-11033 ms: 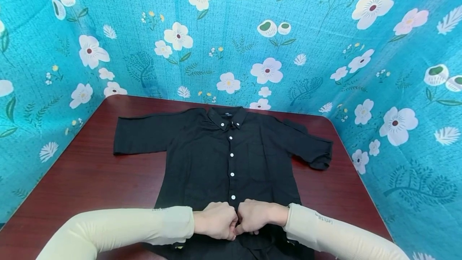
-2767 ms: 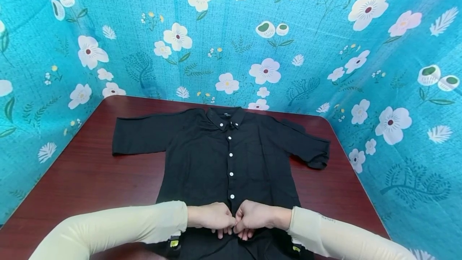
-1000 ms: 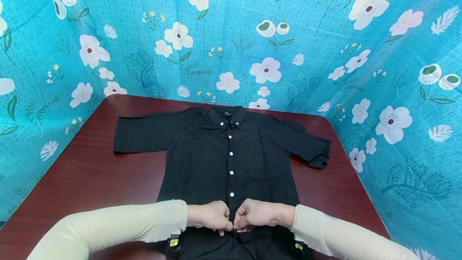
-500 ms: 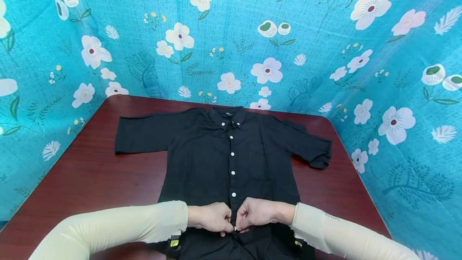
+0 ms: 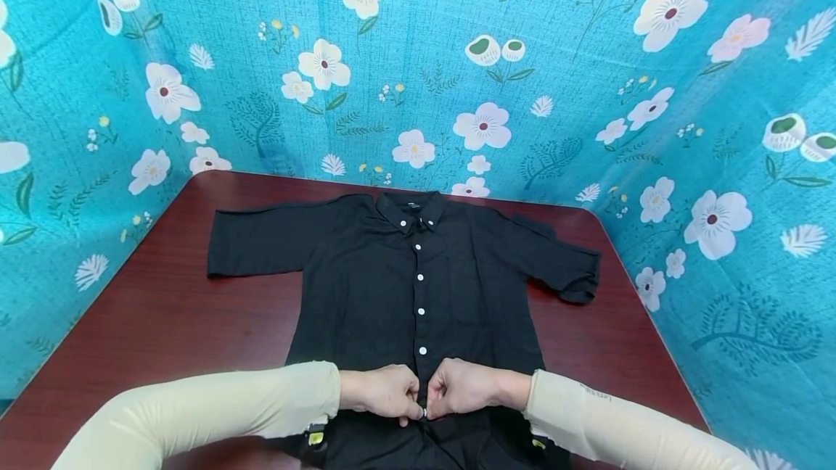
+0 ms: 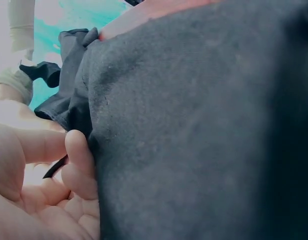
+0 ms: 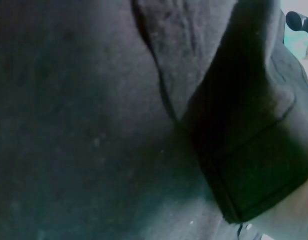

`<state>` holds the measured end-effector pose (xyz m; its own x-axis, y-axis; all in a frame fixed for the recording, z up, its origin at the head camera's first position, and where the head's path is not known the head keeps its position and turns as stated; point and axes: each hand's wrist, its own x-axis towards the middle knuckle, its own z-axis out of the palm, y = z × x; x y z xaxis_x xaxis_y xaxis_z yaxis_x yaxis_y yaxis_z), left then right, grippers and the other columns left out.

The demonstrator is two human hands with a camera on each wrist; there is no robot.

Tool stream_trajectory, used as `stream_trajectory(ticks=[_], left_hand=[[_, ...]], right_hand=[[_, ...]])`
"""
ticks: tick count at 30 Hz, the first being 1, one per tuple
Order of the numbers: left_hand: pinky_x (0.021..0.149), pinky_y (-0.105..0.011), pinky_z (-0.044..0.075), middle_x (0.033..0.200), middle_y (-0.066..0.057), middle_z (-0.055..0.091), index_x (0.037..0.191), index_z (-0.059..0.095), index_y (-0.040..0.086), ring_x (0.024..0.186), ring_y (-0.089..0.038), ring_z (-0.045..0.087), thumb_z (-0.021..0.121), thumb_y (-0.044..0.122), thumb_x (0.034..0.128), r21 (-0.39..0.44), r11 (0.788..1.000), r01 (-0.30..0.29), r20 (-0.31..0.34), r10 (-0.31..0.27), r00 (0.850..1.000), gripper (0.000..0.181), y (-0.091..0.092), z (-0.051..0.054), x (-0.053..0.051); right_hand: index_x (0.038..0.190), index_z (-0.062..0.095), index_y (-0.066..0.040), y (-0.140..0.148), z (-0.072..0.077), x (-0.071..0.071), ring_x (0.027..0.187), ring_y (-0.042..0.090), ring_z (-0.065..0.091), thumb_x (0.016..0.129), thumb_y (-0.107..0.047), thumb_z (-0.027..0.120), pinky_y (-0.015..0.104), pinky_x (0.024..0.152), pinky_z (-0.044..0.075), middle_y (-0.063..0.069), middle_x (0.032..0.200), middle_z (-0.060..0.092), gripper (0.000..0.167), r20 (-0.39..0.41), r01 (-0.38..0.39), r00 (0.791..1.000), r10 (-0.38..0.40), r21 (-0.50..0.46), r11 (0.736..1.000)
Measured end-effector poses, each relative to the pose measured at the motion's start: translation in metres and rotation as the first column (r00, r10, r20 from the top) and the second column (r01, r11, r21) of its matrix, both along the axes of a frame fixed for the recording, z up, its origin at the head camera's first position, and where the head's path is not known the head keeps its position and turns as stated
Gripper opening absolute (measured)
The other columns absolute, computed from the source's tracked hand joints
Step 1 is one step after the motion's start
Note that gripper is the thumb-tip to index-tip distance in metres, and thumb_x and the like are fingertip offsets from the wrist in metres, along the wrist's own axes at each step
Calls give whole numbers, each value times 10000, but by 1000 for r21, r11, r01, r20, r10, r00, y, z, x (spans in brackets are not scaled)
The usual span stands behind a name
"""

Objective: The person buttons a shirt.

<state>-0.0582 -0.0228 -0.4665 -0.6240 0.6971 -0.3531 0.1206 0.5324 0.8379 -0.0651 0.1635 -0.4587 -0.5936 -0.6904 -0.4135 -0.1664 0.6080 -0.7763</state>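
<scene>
A black button-up shirt [image 5: 372,296] lies front up on the table, its collar [image 5: 411,212] at the far side and white buttons down the middle. Low on the front placket, my left hand [image 5: 385,392] and right hand [image 5: 465,386] meet, fingertips nearly touching. Between them shows a small white button [image 5: 425,413]. Each hand pinches the shirt's front edge there. In the left wrist view, the left hand [image 6: 39,180] has thumb and forefinger together beside the raised black cloth [image 6: 184,125]. Folded shirt cloth [image 7: 94,125] fills most of the right wrist view and hides the right fingertips.
The dark red wooden table [image 5: 196,332] shows on both sides of the shirt. One sleeve [image 5: 255,241] lies flat to the left; the other sleeve [image 5: 568,270] is rumpled on the right. A blue flowered curtain [image 5: 392,78] surrounds the table's back and sides.
Earlier both hands were bunched tightly over the placket, hiding the button. Their fingertips have since drawn slightly apart and the white button shows between them. Over the last half second they hardly move.
</scene>
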Motion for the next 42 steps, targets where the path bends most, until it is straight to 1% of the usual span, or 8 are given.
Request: stream_trajectory(ticks=[4,7,11,26,30,34,37,42], left_hand=[[434,-158,315,456,24,555,555,549,93,423,-60,513,696,10,762,-3,1000,-14,-13,14,1000,267,1,-1,0],[420,-158,321,432,53,529,541,543,109,403,-53,516,684,3,735,-18,999,-32,-29,31,999,262,2,-1,1],[414,-161,325,419,66,509,527,537,120,390,-50,518,666,-1,703,-39,998,-47,-39,45,998,250,3,0,1],[390,-155,304,403,83,494,512,523,134,364,-25,471,659,6,683,-48,996,-78,-68,75,995,254,4,-2,3],[401,-152,308,412,104,490,526,542,146,378,-12,442,655,-11,681,-31,999,-34,-90,31,995,248,2,-3,2],[424,-138,343,448,155,489,572,565,162,415,28,451,650,-33,685,-1,998,64,-178,-63,982,241,0,-5,1],[434,-131,361,463,181,487,590,557,169,427,55,464,645,-26,700,3,993,114,-232,-110,966,240,-1,-7,0],[441,-150,355,463,124,527,587,528,167,435,-1,512,657,97,731,8,996,94,-115,-92,989,206,-1,-6,0]], right_hand=[[633,687,-126,-1,2,1,493,-35,474,758,-73,709,135,460,344,-174,551,576,138,-69,-15,997,19,54,998],[674,687,-58,-2,4,2,528,3,512,766,-15,646,152,491,387,-98,591,608,110,75,47,996,-48,24,999],[725,688,35,-1,4,3,581,49,550,797,-9,641,186,526,432,-10,644,633,97,242,134,962,-125,-20,991],[605,689,-53,-10,9,8,513,54,557,705,-22,708,198,484,449,-31,561,636,106,68,195,978,-197,34,980],[637,675,-7,-6,6,5,532,56,557,735,24,670,188,497,445,-12,586,633,102,159,170,973,-168,0,985],[703,651,42,1,1,2,548,57,570,775,61,625,169,492,445,28,621,623,79,334,177,931,-147,-62,982],[722,644,37,4,-2,0,537,59,579,793,47,624,162,474,449,40,622,618,74,390,180,911,-132,-88,980],[690,650,18,3,-4,2,493,60,558,772,19,638,161,454,445,35,588,612,83,367,197,918,-153,-85,977]])
